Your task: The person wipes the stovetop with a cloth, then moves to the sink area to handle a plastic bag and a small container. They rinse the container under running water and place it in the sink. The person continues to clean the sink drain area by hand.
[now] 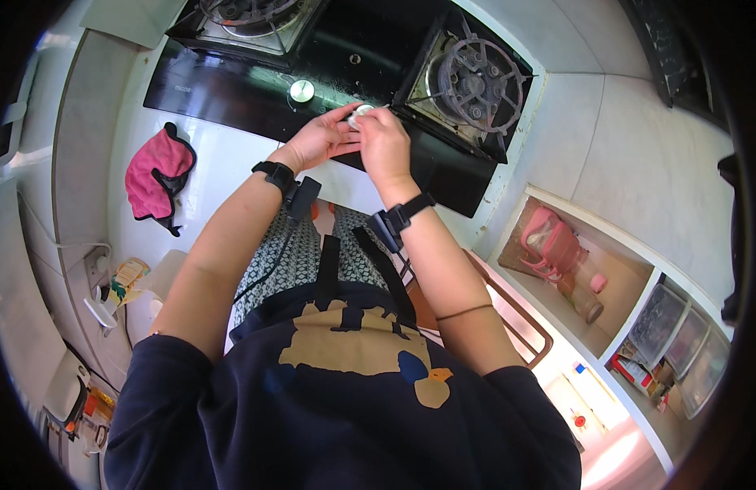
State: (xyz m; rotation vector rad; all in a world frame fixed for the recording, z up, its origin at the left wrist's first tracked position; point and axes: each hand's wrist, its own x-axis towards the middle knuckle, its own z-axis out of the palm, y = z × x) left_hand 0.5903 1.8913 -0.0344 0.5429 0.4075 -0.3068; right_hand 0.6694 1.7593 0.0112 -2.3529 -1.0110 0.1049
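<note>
My left hand and my right hand meet over the front edge of a black glass gas hob. Between their fingertips is a small, round, silver-white piece that looks like a hob knob. Whitish material shows beside it, too small to name. The fingers hide most of the piece, so whether it is attached to the hob cannot be told. A silver control knob sits on the hob panel, up and left of my hands. To the right of them is a gas burner with a round pan support.
A pink cloth with black edging lies on the white counter at left. Another burner is at the top. On the right, an open cabinet holds a pink bag, jars and clear bins. A wall socket is at left.
</note>
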